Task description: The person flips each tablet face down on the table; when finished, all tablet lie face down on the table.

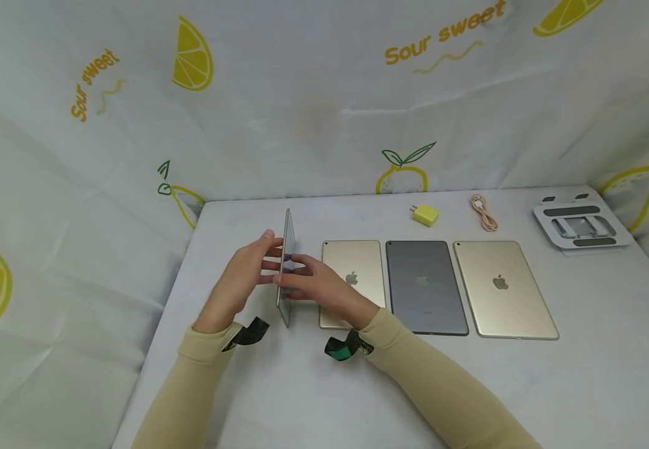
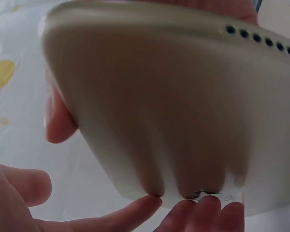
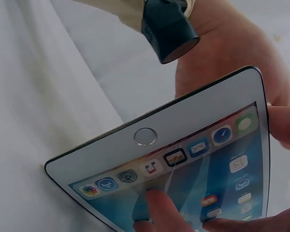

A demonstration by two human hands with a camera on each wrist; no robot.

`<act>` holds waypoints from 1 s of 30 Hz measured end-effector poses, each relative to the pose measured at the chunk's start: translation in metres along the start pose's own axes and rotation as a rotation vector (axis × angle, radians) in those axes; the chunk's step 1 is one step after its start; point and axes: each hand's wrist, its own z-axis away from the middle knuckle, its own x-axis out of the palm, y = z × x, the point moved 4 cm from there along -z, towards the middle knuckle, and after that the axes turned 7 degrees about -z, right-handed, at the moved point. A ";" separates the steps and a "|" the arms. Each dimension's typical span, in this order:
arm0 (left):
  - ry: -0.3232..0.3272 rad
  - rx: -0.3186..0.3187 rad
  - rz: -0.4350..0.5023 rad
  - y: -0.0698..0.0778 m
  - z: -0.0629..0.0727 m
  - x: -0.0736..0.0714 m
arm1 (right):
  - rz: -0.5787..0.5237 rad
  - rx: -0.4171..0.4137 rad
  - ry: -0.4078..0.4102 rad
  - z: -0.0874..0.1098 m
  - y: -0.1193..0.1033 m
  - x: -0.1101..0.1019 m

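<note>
A tablet with a gold back stands nearly upright on edge between both hands. Straight fingers of my left hand touch its back; in the left wrist view the left thumb is apart from it. My right hand grips the tablet, fingers on the screen side and thumb at the near edge. In the right wrist view the lit screen shows app icons and a round home button. The left wrist view shows the gold back in shadow, with speaker holes along one edge.
To the right lie a small gold tablet, a grey tablet and a larger gold tablet, backs up. Behind them are a yellow charger plug, a coiled cable and a folding stand. Printed cloth surrounds the white table.
</note>
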 end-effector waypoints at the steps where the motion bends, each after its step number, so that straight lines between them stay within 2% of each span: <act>1: -0.017 -0.014 0.008 -0.002 -0.002 0.000 | 0.007 0.001 -0.002 0.000 -0.001 0.000; 3: -0.042 -0.039 0.018 -0.007 -0.006 0.001 | 0.035 -0.009 -0.005 0.002 -0.005 0.000; 8: -0.088 -0.048 0.043 -0.015 -0.013 0.007 | 0.163 -0.069 0.044 0.015 -0.023 -0.006; 15: -0.145 -0.061 0.004 -0.026 -0.020 0.018 | 0.321 -0.091 0.080 0.030 -0.035 -0.018; 24: -0.164 -0.125 -0.025 -0.039 -0.027 0.022 | 0.348 -0.072 0.134 0.039 -0.029 -0.041; 30: -0.130 -0.134 -0.071 -0.036 -0.027 0.018 | 0.353 -0.058 0.185 0.038 -0.025 -0.047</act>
